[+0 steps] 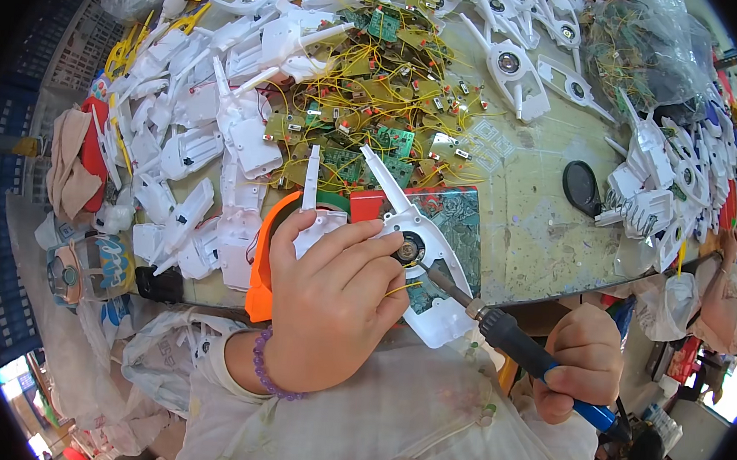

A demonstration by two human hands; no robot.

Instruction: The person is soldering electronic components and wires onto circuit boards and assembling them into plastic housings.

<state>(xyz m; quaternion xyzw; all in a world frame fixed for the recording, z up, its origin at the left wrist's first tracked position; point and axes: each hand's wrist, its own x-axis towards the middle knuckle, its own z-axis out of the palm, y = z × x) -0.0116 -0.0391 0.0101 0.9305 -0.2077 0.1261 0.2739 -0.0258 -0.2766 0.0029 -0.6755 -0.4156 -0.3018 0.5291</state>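
My right hand (pixel 577 364) is closed round the blue-and-black handle of a soldering iron (pixel 510 338). The iron's tip reaches the edge of a small round speaker (pixel 408 248) set in a white plastic housing (pixel 439 325). My left hand (pixel 338 300) lies over the housing's left part, its fingers bent and gripping it beside the speaker. A short yellow wire (pixel 403 289) shows next to those fingers; its end under the hand is hidden. Under the housing is a dark patterned sheet with a red edge (pixel 464 207). Another white part (pixel 312 183) stands behind my left fingers, beside an orange ring-shaped thing (pixel 262 265).
Green circuit boards (pixel 360 101) with yellow wires are heaped beyond my hands. White housings (pixel 190 149) pile up on the left, and more housings (pixel 662 182) lie at the right. A round black lid-like piece (pixel 581 187) rests on the worn table (pixel 520 258).
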